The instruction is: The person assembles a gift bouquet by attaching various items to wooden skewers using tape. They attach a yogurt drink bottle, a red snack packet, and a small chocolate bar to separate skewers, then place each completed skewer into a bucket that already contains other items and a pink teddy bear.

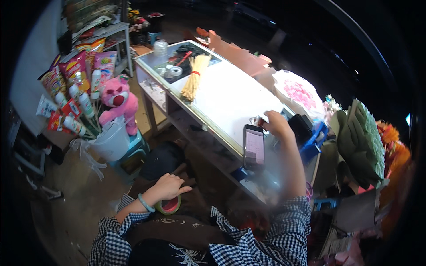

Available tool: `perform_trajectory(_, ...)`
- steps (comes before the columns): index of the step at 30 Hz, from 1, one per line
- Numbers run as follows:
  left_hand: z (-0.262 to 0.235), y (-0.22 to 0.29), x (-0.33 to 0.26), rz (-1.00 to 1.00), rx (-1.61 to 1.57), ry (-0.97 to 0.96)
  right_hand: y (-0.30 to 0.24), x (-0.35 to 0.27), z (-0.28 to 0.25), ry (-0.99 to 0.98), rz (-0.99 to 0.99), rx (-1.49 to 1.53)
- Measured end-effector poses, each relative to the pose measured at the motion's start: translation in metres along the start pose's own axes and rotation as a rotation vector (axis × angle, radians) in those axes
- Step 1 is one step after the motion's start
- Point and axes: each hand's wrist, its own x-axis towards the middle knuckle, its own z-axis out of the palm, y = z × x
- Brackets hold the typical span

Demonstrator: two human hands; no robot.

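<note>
My left hand (167, 187) lies low over my lap, its fingers loosely extended and the thumb apart, with a pale green bangle on the wrist. Just below it is a roll of green tape (168, 206), which it does not appear to grip. My right hand (278, 124) reaches over the white tabletop (235, 95), its fingers bent together at a small shiny thing (255, 120) too small to name. Close to that hand, a phone (254, 148) with a lit screen stands tilted up at the table's near edge. A bundle of thin pale sticks (195, 80), tied with a red band, lies farther off on the table.
Clear tape rolls (174, 71) sit at the table's far left. Beside my right forearm are a dark object (300, 128) and a blue box (314, 144). Wrapped bouquets (359, 142) line the right. At left, a pink plush bear (119, 99) and a white bucket (111, 144) stand near snack bags.
</note>
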Motion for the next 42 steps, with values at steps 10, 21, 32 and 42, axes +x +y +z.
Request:
perform_trajectory(10, 0.024, -0.001, -0.019, -0.103, -0.101, -0.193, 0.045, 0.014, 0.019, -0.14, -0.268, 0.258)
perform_trajectory(21, 0.025, 0.002, -0.017, -0.186, -0.055, -0.198, 0.053, 0.052, 0.007, -0.362, -0.283, 0.131)
perform_trajectory(32, -0.055, -0.039, -0.01, -0.168, -1.133, 0.522, 0.058, 0.062, 0.013, -0.36, -0.234, 0.242)
perform_trajectory(42, -0.131, 0.062, 0.224, 0.003, -1.018, 1.13, 0.049, 0.033, 0.013, -0.204, -0.168, 0.339)
